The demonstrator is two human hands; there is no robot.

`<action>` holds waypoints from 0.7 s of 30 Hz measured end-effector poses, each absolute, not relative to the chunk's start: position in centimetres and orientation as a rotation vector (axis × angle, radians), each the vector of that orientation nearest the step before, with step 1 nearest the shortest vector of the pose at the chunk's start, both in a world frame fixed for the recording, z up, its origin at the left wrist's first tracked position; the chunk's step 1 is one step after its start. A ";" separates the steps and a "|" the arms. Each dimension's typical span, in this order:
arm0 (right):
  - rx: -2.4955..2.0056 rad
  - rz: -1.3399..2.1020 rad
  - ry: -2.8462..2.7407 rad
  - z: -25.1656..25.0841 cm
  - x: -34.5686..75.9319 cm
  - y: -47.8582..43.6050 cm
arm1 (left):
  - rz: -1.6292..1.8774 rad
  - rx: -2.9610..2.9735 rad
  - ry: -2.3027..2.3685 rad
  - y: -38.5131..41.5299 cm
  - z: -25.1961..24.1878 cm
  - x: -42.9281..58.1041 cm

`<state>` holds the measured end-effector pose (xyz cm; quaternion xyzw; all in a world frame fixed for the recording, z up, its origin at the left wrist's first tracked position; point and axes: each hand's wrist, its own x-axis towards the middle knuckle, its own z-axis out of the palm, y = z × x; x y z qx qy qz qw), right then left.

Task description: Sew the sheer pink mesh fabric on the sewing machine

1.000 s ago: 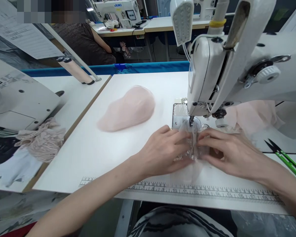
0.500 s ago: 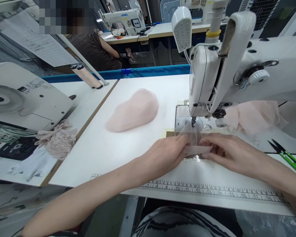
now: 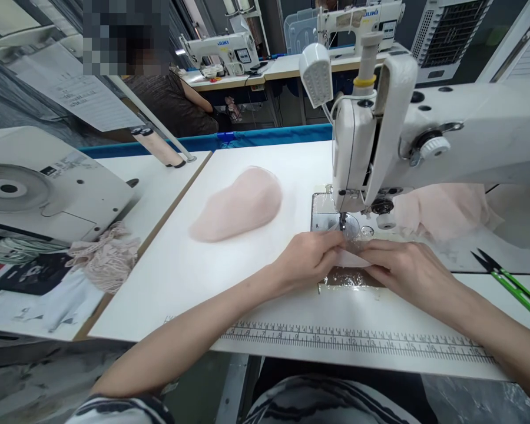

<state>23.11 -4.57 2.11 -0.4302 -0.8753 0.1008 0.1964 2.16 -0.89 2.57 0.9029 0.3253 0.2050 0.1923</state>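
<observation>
A strip of sheer whitish fabric (image 3: 352,259) stretches between my two hands, just in front of the sewing machine's needle and presser foot (image 3: 343,221). My left hand (image 3: 311,256) pinches its left end close to the foot. On the other end, my right hand (image 3: 395,265) has its fingers closed. Fingertips hide part of the strip and some of the metal needle plate (image 3: 322,221). The white sewing machine (image 3: 362,141) stands over the work. Left of it, a pale pink curved fabric piece (image 3: 242,203) lies flat on the white table (image 3: 168,282).
Green-handled thread snips (image 3: 512,288) lie to the right. Pink sheer fabric (image 3: 441,209) is bunched under the machine arm. A printed ruler (image 3: 335,341) runs along the front edge. At left are a thread bundle (image 3: 108,259) and another machine (image 3: 48,182). A person (image 3: 172,106) sits beyond.
Both hands have moved slightly forward, nearer the presser foot, and the strip has shifted with them. The camera view has tilted a little. The pink piece on the table stays put.
</observation>
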 end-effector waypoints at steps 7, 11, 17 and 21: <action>-1.092 -0.002 -2.222 1.8 23.5 -4.2 | 0.187 2.609 1.086 0.6 3.6 2.3; -1.105 -0.100 -2.147 1.6 23.5 -3.7 | 0.117 2.526 1.049 1.9 3.9 2.6; -1.198 -0.073 -2.132 1.3 23.5 -3.4 | 0.250 2.191 0.881 2.0 4.5 2.0; -1.208 0.003 -2.209 1.5 23.4 -3.9 | 0.335 2.224 0.775 1.1 3.9 1.2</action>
